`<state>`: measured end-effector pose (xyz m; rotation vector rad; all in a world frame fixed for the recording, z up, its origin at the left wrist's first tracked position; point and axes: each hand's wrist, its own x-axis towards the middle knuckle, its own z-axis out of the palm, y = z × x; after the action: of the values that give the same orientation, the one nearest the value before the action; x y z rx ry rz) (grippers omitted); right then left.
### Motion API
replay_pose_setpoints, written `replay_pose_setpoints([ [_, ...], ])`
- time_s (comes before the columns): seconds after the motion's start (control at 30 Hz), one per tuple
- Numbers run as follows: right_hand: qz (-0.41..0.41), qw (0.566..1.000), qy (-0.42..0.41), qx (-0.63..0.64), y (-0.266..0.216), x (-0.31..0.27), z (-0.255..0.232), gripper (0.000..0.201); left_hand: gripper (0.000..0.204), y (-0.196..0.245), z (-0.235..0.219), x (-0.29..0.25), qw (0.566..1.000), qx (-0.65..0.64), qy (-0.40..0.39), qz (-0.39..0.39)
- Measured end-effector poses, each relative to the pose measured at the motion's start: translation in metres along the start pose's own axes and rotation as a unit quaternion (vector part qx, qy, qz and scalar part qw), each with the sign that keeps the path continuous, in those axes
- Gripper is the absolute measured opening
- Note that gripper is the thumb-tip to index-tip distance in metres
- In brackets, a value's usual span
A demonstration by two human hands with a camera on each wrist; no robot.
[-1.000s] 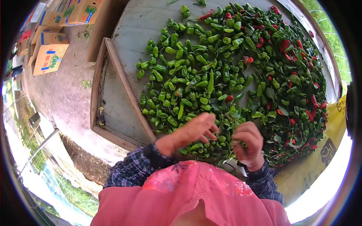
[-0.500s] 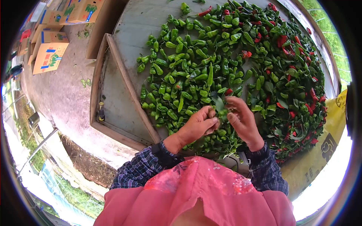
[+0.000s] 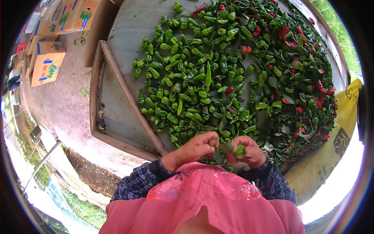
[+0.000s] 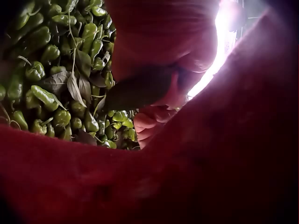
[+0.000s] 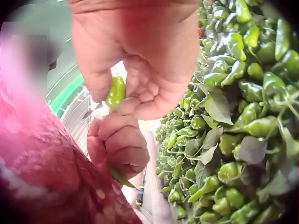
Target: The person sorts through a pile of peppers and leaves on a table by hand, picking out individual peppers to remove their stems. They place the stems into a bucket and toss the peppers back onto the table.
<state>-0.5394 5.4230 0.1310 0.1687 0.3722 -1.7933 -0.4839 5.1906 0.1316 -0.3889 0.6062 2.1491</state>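
Note:
Close to the pink garment's front, my two hands meet over the near edge of the pepper pile. My right hand (image 3: 251,152) holds a small green pepper (image 3: 239,151), pinched between thumb and fingers; the pepper (image 5: 115,93) shows plainly in the right wrist view. My left hand (image 3: 198,147) has its fingers curled right beside it, and a green leaf (image 5: 120,176) sticks out from under those fingers. In the left wrist view a dark leaf (image 4: 140,91) lies along the left hand (image 4: 163,37), with the right hand's fingertips (image 4: 145,123) just beyond.
Loose green peppers (image 3: 191,85) cover the grey tabletop (image 3: 132,27). Red peppers mixed with leaves heap up at right (image 3: 300,109). A wooden rail (image 3: 128,89) edges the table's left part. Cardboard boxes (image 3: 48,68) stand on the floor; a yellow sack (image 3: 331,144) hangs at right.
Both hands have drawn back from over the peppers toward the body and come together. A green pepper now shows in the right hand's grip, and the left hand's fingers have curled.

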Motion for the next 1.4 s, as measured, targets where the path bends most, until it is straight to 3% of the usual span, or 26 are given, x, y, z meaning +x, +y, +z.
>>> replay_pose_setpoints([
  [0.03, 0.0, 1.0, 0.0, 0.0, -0.009, 0.002, 0.007, 0.031, 0.012, 0.004, -0.004, -0.001, 0.999, -0.017, 0.023, 0.023],
  [0.1, -0.047, 0.945, 0.193, -0.261, -0.035, 0.007, 0.027, 0.036, 0.012, 0.01, -0.012, -0.003, 0.997, -0.034, 0.043, 0.047],
  [0.13, -0.045, 0.945, 0.193, -0.261, -0.044, 0.009, 0.022, 0.036, 0.013, 0.012, -0.017, -0.005, 0.997, 0.003, 0.07, 0.036],
  [0.17, -0.078, 0.768, 0.283, -0.57, -0.053, 0.009, 0.014, 0.04, 0.015, 0.013, -0.021, -0.008, 0.994, 0.041, 0.099, 0.024],
  [0.2, -0.103, 0.486, 0.332, -0.802, -0.061, 0.012, 0.007, 0.045, 0.024, 0.009, -0.031, -0.009, 0.992, 0.069, 0.099, 0.026],
  [0.23, -0.104, 0.487, 0.33, -0.802, -0.064, 0.019, 0.004, 0.045, 0.024, 0.009, -0.032, -0.008, 0.992, 0.069, 0.101, 0.028],
  [0.3, -0.085, 0.437, 0.351, -0.824, -0.06, 0.038, 0.002, 0.055, 0.029, 0.008, -0.032, -0.006, 0.984, 0.072, 0.15, 0.06],
  [0.47, -0.084, 0.334, 0.332, -0.878, -0.035, 0.083, -0.024, 0.037, 0.021, -0.022, -0.052, 0.0, 0.976, 0.094, 0.192, 0.05],
  [0.5, -0.091, 0.332, 0.332, -0.878, -0.034, 0.08, -0.03, 0.037, 0.021, -0.024, -0.054, 0.0, 0.975, 0.1, 0.192, 0.055],
  [0.57, -0.211, 0.386, 0.326, -0.837, -0.039, 0.064, -0.036, 0.032, 0.013, -0.022, -0.045, 0.0, 0.972, 0.069, 0.215, 0.068],
  [0.63, -0.26, 0.366, 0.344, -0.825, -0.044, 0.039, -0.033, 0.021, 0.011, -0.011, -0.025, -0.005, 0.975, 0.078, 0.202, 0.053],
  [0.67, -0.284, 0.585, 0.411, -0.639, -0.044, 0.023, -0.034, 0.016, 0.011, -0.008, -0.015, -0.007, 0.977, 0.085, 0.193, 0.033],
  [0.7, -0.287, 0.754, 0.438, -0.397, -0.043, 0.009, -0.034, 0.012, 0.011, -0.01, -0.009, -0.005, 0.978, 0.092, 0.184, 0.037],
  [0.77, -0.296, 0.741, 0.476, -0.371, -0.038, -0.009, -0.011, 0.009, 0.019, -0.02, 0.005, 0.004, 0.985, 0.08, 0.149, -0.016],
  [0.83, -0.341, 0.758, 0.413, -0.371, -0.027, -0.023, 0.004, 0.013, 0.022, -0.027, 0.018, 0.01, 0.99, 0.108, 0.086, -0.002],
  [0.87, -0.356, 0.726, 0.427, -0.404, -0.019, -0.027, 0.012, 0.01, 0.022, -0.031, 0.027, 0.016, 0.994, 0.085, 0.072, 0.003],
  [0.9, -0.362, 0.723, 0.428, -0.404, -0.011, -0.031, 0.021, 0.01, 0.023, -0.037, 0.037, 0.022, 0.996, 0.062, 0.059, 0.008],
  [0.97, -0.361, 0.491, 0.401, -0.684, 0.006, -0.031, 0.05, 0.016, 0.024, -0.041, 0.053, 0.032, 0.997, 0.024, 0.065, -0.012],
  [1.0, -0.361, 0.457, 0.386, -0.715, 0.018, -0.029, 0.057, 0.025, 0.025, -0.045, 0.057, 0.039, 0.999, -0.017, 0.048, 0.007],
  [1.1, -0.255, 0.333, 0.349, -0.838, 0.039, -0.038, 0.068, 0.028, 0.029, -0.06, 0.055, 0.041, 0.995, -0.085, 0.019, 0.039],
  [1.17, -0.231, 0.333, 0.328, -0.854, 0.047, -0.041, 0.073, 0.028, 0.03, -0.063, 0.061, 0.036, 0.996, -0.033, 0.076, 0.034],
  [1.2, -0.205, 0.335, 0.303, -0.868, 0.051, -0.041, 0.076, 0.03, 0.03, -0.072, 0.035, 0.042, 0.997, -0.046, -0.015, 0.062],
  [1.23, -0.205, 0.338, 0.305, -0.866, 0.055, -0.042, 0.08, 0.03, 0.03, -0.072, 0.034, 0.04, 0.997, -0.046, -0.012, 0.059],
  [1.3, -0.229, 0.392, 0.233, -0.86, 0.062, -0.043, 0.088, 0.031, 0.03, -0.069, 0.031, 0.037, 0.987, -0.05, 0.098, 0.116],
  [1.37, -0.222, 0.423, 0.209, -0.853, 0.059, -0.053, 0.079, 0.03, 0.027, -0.055, 0.033, 0.022, 0.984, -0.019, 0.152, 0.09],
  [1.4, -0.256, 0.524, 0.29, -0.759, 0.056, -0.059, 0.073, 0.029, 0.026, -0.056, 0.023, 0.02, 0.981, 0.082, 0.134, 0.114],
])
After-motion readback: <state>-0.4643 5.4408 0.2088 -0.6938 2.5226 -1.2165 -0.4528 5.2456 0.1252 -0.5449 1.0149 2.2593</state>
